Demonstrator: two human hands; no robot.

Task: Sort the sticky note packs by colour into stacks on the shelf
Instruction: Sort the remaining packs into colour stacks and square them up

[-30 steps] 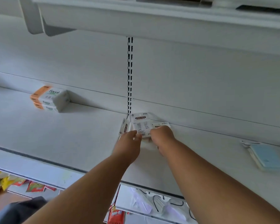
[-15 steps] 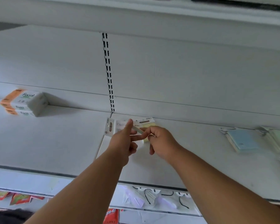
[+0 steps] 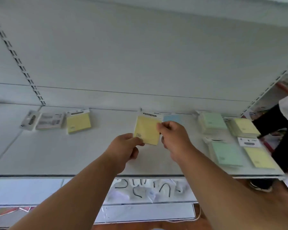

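Note:
Both hands hold one yellow sticky note pack (image 3: 146,129) above the middle of the white shelf (image 3: 73,155). My left hand (image 3: 125,147) pinches its lower left corner and my right hand (image 3: 175,138) pinches its right edge. A blue pack (image 3: 172,118) lies just behind it. On the left lie another yellow pack (image 3: 78,124) and two packs turned face down (image 3: 50,121). At the right are a green stack (image 3: 212,122), a yellow stack (image 3: 243,127), a green pack (image 3: 226,155) and a yellow pack (image 3: 258,157).
A slotted upright (image 3: 18,61) runs up the back panel at the left. A person in dark trousers (image 3: 276,123) stands at the right end of the shelf. A lower shelf holds white packets with black cords (image 3: 148,190).
The view has swung to the right, so the packs at the right end have come into sight. Both hands lifted a yellow pack from the left cluster and carried it rightward.

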